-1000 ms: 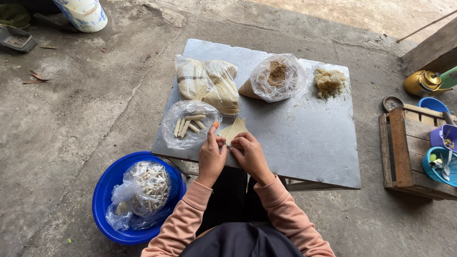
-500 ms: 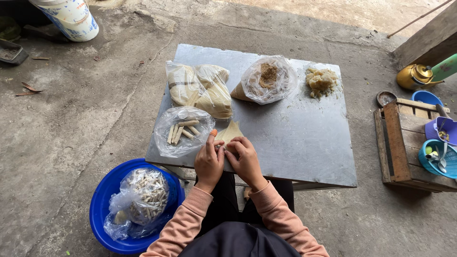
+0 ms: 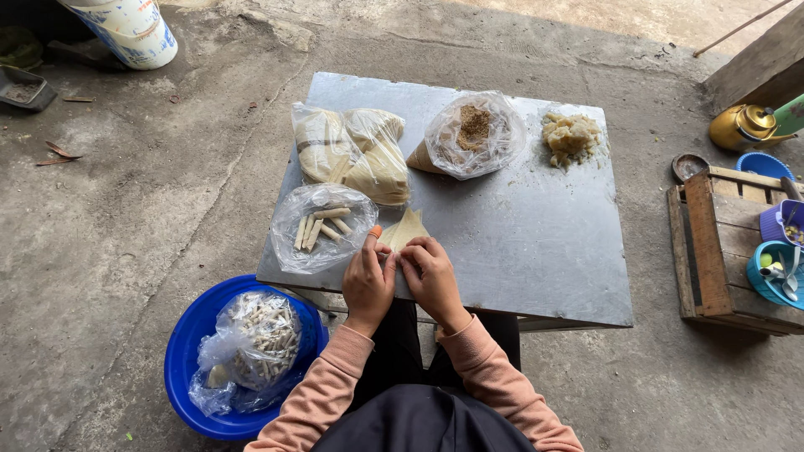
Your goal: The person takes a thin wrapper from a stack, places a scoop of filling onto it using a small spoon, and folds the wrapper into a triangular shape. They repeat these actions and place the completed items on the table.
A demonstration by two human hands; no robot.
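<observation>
1. Near the worktop's [image 3: 536,251] front edge, a bag of rolls [image 3: 322,224] lies just beside the hands.
2. Left hand [image 3: 368,280] and right hand [image 3: 431,276] rest together, fingers pinching a pale leaf [image 3: 408,230].

A flat grey metal table [image 3: 536,251] stands on the concrete floor [image 3: 142,209]; on it lie a clear bag of little rolls [image 3: 322,228] near left, a bag of pale leaves [image 3: 356,155] behind it, a bag of brown crumbs [image 3: 474,134] far, a yellow lump [image 3: 571,136] far right, and a pale leaf [image 3: 405,230] at the near edge.
</observation>
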